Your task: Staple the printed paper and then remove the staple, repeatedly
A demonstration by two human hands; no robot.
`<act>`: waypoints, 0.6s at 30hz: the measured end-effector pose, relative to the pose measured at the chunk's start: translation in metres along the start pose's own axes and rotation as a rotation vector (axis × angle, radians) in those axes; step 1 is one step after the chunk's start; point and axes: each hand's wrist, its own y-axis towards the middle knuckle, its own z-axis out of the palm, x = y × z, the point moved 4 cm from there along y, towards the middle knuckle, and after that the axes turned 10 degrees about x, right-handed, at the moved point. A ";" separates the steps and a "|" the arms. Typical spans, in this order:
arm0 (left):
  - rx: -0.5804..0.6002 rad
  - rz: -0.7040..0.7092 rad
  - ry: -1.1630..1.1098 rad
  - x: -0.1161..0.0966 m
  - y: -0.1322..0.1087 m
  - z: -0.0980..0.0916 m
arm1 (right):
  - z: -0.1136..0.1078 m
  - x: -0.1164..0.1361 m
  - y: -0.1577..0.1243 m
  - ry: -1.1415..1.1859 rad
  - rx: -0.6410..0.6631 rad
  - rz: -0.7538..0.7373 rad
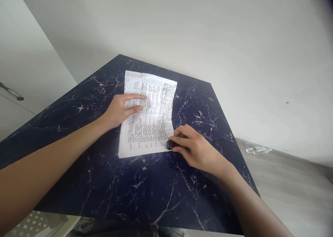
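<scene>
Printed sheets of paper [148,122] lie together on a dark blue marbled table, their right side curving upward. My left hand [123,108] rests on the paper's left part, thumb and index finger spread apart. A small black stapler [171,145] is at the paper's lower right corner, gripped by my right hand [191,145]; most of its body is hidden inside the fingers. To the right of the paper, a small strip of staples [199,113] sits on the table.
The marbled table [156,185] meets a pale wall at its far side. A clear plastic wrapper [258,150] lies on the floor at the right. At the left is a white cabinet door with a dark handle [11,91].
</scene>
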 end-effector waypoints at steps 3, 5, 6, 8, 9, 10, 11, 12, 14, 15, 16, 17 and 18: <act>-0.001 0.004 0.000 0.000 0.000 0.000 | 0.000 0.002 0.001 -0.010 0.013 0.004; 0.003 0.003 -0.002 0.000 0.000 0.001 | 0.000 0.005 0.002 -0.028 0.027 0.010; 0.005 0.004 -0.006 0.000 0.001 0.001 | 0.001 0.007 0.003 -0.042 0.031 0.016; 0.006 0.010 -0.012 -0.001 0.001 0.002 | 0.004 0.010 0.007 -0.081 0.039 0.037; 0.003 0.014 -0.010 -0.001 0.001 0.002 | 0.007 0.012 0.009 -0.108 0.043 0.051; -0.001 0.017 -0.006 -0.001 0.001 0.002 | 0.010 0.013 0.012 -0.139 0.049 0.067; -0.005 0.019 0.001 -0.001 0.001 0.002 | 0.014 0.015 0.014 -0.171 0.059 0.084; -0.009 0.022 0.007 -0.001 0.001 0.002 | 0.017 0.016 0.017 -0.200 0.073 0.101; -0.007 0.027 0.015 0.000 0.002 0.002 | 0.020 0.016 0.020 -0.225 0.095 0.120; -0.002 0.028 0.019 0.002 0.002 0.001 | 0.019 0.016 0.019 -0.221 0.101 0.111; 0.009 0.025 0.027 0.003 0.003 0.000 | 0.017 0.015 0.018 -0.207 0.099 0.095; 0.028 0.016 0.039 0.005 0.003 0.000 | 0.013 0.013 0.015 -0.188 0.096 0.074; 0.054 0.001 0.056 0.008 0.004 0.000 | 0.007 0.010 0.012 -0.167 0.096 0.057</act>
